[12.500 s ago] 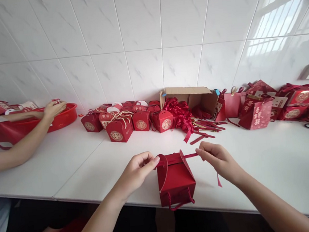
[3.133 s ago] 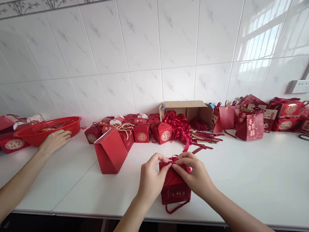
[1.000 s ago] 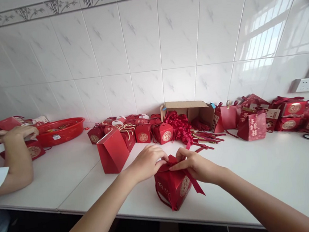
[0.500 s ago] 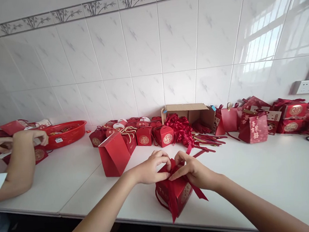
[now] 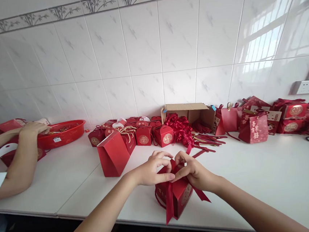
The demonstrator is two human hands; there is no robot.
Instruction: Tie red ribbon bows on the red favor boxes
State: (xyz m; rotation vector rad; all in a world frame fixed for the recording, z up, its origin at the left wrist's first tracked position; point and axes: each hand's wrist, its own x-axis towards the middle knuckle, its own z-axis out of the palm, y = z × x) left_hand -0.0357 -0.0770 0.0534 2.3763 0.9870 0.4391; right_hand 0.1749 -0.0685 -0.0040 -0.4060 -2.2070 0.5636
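Note:
A red gift box [image 5: 181,197] with gold print stands near the table's front edge. Over its top lies a dark red ribbon [image 5: 169,204], one tail hanging down the front and another sticking out to the right. My left hand [image 5: 155,170] is closed on the ribbon at the top of the box, thumb and fingers pinching from the left. Opposite it, my right hand [image 5: 194,171] pinches the ribbon from the right, its fingertips touching those of my left hand. The knot area is mostly hidden behind my fingers.
Several finished red boxes [image 5: 144,135] line the wall, with a taller plain red box [image 5: 111,154] before them. A cardboard carton [image 5: 186,107] spills red ribbons [image 5: 182,131]. More bags [image 5: 256,130] stand right. At left, a co-worker's hand [image 5: 35,128] reaches to a red basin [image 5: 71,133].
My hands stay at the box top with fingers shifted slightly; the front ribbon tail has swung a little left. The co-worker's hand has moved to the basin's rim.

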